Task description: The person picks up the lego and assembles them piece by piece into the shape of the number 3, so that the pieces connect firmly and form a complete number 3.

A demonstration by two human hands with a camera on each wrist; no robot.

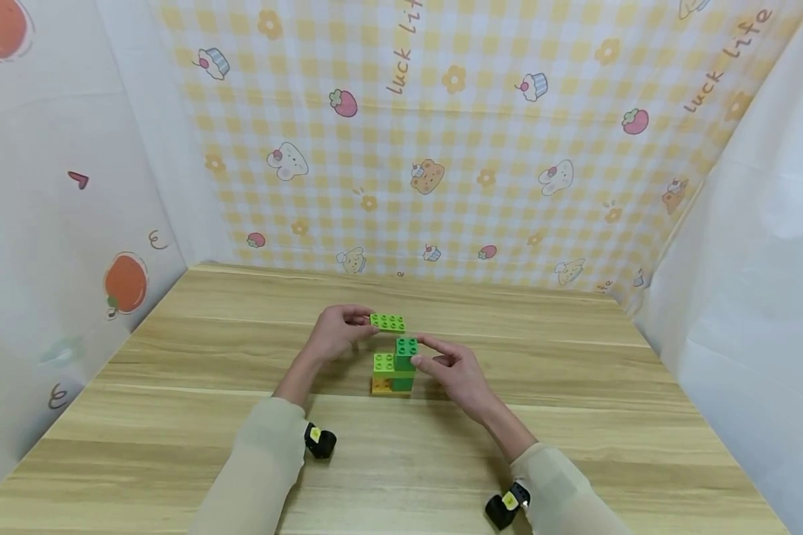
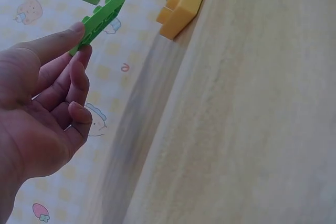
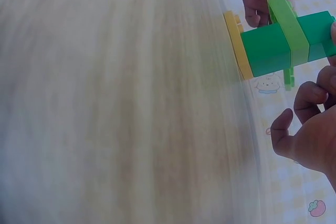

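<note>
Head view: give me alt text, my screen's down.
A left hand pinches a flat lime brick beyond a brick stack; the right hand grips the stack's dark green top brick. Wood-grain table, yellow checked cloth behind.

Light wood-grain tabletop (image 1: pixel 629 401), fabric on three sides: kinda cute yellow gingham backdrop (image 1: pixel 495 141) with cupcakes, strawberries and "luck life" lettering, white fruit-and-heart print cloth (image 1: pixel 40 200) left, just a plain white sheet (image 1: pixel 743 245) right.
</note>
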